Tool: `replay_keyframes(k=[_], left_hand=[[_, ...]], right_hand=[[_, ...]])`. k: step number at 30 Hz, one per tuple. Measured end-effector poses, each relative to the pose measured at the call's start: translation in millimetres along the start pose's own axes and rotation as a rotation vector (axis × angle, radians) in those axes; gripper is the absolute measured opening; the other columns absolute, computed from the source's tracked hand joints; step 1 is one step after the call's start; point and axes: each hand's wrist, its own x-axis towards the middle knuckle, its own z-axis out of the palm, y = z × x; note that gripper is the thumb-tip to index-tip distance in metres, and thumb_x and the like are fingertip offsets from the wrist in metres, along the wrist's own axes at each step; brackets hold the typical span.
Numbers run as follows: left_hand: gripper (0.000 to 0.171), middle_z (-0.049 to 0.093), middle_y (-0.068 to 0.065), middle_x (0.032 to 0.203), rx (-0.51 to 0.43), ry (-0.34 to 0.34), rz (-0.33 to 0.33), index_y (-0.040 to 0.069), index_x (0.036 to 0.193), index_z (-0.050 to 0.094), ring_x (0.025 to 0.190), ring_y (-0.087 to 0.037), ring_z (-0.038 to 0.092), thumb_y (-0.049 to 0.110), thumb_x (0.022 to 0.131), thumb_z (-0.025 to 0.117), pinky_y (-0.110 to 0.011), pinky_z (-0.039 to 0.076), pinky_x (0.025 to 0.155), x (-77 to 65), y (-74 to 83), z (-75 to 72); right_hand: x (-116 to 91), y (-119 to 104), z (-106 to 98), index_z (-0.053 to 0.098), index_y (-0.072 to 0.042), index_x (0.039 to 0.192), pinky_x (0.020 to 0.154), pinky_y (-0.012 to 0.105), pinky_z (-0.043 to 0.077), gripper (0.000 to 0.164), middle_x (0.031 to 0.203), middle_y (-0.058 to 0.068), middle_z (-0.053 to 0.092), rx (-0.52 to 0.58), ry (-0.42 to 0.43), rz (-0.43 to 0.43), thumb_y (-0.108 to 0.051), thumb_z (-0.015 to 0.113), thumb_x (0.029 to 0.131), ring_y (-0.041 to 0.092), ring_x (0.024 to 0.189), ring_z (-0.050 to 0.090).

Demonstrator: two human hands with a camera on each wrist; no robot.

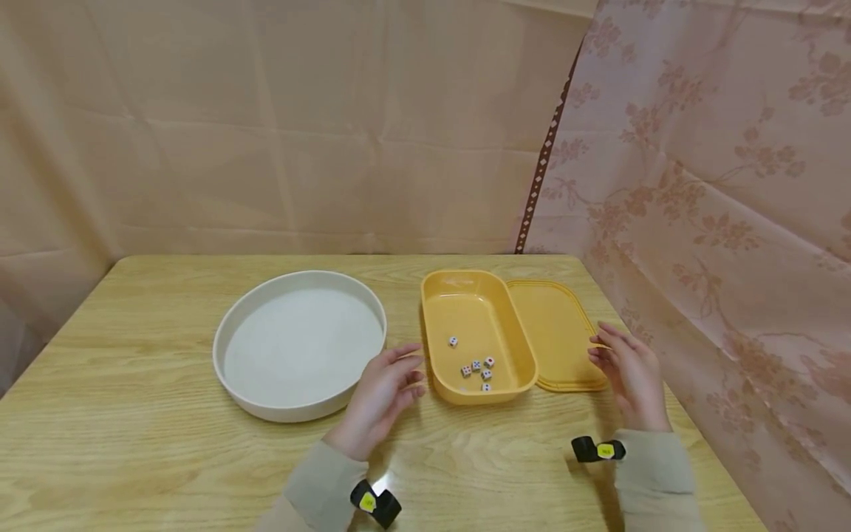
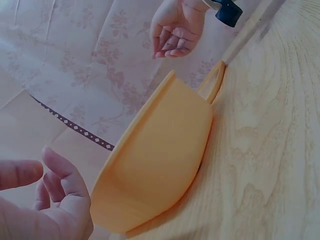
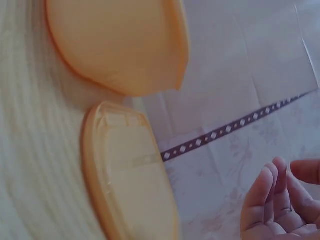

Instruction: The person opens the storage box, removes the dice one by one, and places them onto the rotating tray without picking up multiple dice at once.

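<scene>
My work surface is a pale wood-grain table (image 1: 120, 443) with rounded far corners. Directly ahead of me hangs a creased beige cloth (image 1: 319, 148); to my right, a pink floral cloth (image 1: 718, 185) adjoins it along a dark brown, diamond-patterned border strip (image 1: 543, 159)

only pips on the dice (image 1: 476, 366), plus illegible print on yellow labels (image 1: 606, 450) of the black wrist cameras (image 1: 584, 449)
</scene>
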Motion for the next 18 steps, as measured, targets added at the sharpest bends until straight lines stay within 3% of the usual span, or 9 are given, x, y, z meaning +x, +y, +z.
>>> replay_keyframes(k=[8, 18], left_hand=[[0.036, 0.053, -0.003, 0.101, 0.04, 0.04, 0.02, -0.005, 0.132, 0.05, 0.081, -0.011, 0.052, 0.007, 0.098, 0.054, -0.02, 0.051, 0.068, -8.2, 8.9, -9.3], [0.031, 0.053, -0.002, 0.097, 0.084, 0.068, 0.071, -0.004, 0.127, 0.052, 0.08, -0.012, 0.053, 0.006, 0.098, 0.055, -0.021, 0.051, 0.067, -19.1, 20.3, -19.1]], right_hand=[[0.7, -18.0, 18.3, 0.075, -0.02, 0.099, 0.069, 0.02, 0.058, 0.012, 0.085, -0.002, 0.069, -0.16, -0.16, -0.092, -0.016, 0.065, 0.097, 0.011, 0.071, 0.066], [4.4, -41.7, 41.2, 0.072, -0.024, 0.099, 0.071, 0.02, 0.058, 0.011, 0.085, -0.005, 0.069, -0.351, -0.297, -0.125, -0.019, 0.063, 0.098, 0.009, 0.074, 0.065]])
